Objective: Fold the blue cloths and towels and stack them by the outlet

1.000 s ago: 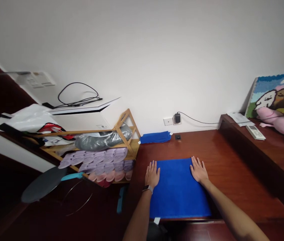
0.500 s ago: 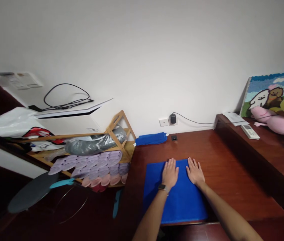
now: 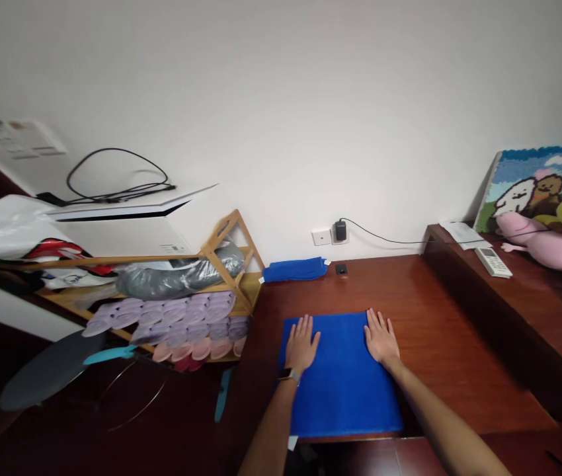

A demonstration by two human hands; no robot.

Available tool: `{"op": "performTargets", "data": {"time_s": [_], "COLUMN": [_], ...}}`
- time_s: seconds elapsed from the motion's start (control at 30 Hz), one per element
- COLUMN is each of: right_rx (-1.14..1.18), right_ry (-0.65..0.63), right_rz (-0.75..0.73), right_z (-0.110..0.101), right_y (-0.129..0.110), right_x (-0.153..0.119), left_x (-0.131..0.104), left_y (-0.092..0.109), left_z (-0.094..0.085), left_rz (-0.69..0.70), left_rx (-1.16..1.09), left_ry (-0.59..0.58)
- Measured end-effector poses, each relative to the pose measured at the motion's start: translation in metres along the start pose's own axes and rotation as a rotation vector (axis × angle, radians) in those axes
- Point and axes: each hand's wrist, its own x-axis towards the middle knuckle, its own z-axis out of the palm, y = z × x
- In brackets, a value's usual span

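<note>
A blue cloth (image 3: 343,377), roughly square, lies flat on the brown wooden desk (image 3: 449,344), its near side reaching the desk's front edge. My left hand (image 3: 301,345) rests palm down on the cloth near its far left corner, fingers stretched forward, a watch on the wrist. At the far right corner lies my right hand (image 3: 381,337), also flat, with its fingers slightly spread and partly over the cloth's right edge. A white tag shows at the cloth's near left corner. Neither hand grips anything.
Folded blue cloth (image 3: 295,269) lies against the wall, beside a black desk socket (image 3: 341,270). To the left stands a wooden rack (image 3: 234,264) with slippers (image 3: 196,324). A raised ledge on the right holds a remote control (image 3: 493,262) and a pink plush toy (image 3: 549,248).
My left hand has slid left across the cloth, from near its middle to the far left corner. My right hand stays at the right corner. The view has shifted slightly.
</note>
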Motion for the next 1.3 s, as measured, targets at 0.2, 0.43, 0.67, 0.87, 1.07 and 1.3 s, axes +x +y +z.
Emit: {"op": "performTargets", "data": {"time_s": [0.2,0.43,0.67,0.87,1.07,1.3], "right_rx": [-0.020,-0.050,-0.023,-0.028,-0.080,-0.029], "right_ry": [0.014,0.002,-0.010,-0.001,-0.018,-0.012], "right_rz": [0.018,0.015,0.001,-0.007,-0.093,-0.025], "right_z": [0.003,-0.004,-0.006,-0.004,0.006,0.003], "right_y": [-0.001,-0.001,-0.001,-0.001,0.009,0.004], "right_x": [0.000,-0.013,-0.017,-0.016,-0.014,-0.013], "left_x": [-0.020,-0.017,-0.019,-0.003,0.009,0.005], "left_y": [-0.053,-0.041,-0.040,0.055,0.184,0.116], "left_z": [-0.009,-0.011,-0.021,-0.021,0.018,0.014], "left_rz": [-0.144,-0.141,-0.101,0.127,0.146,0.121], "left_rx": [0.011,-0.026,0.048,-0.013,-0.160,-0.129], "left_ry": [0.030,0.030,0.088,0.145,-0.022,-0.018]}}
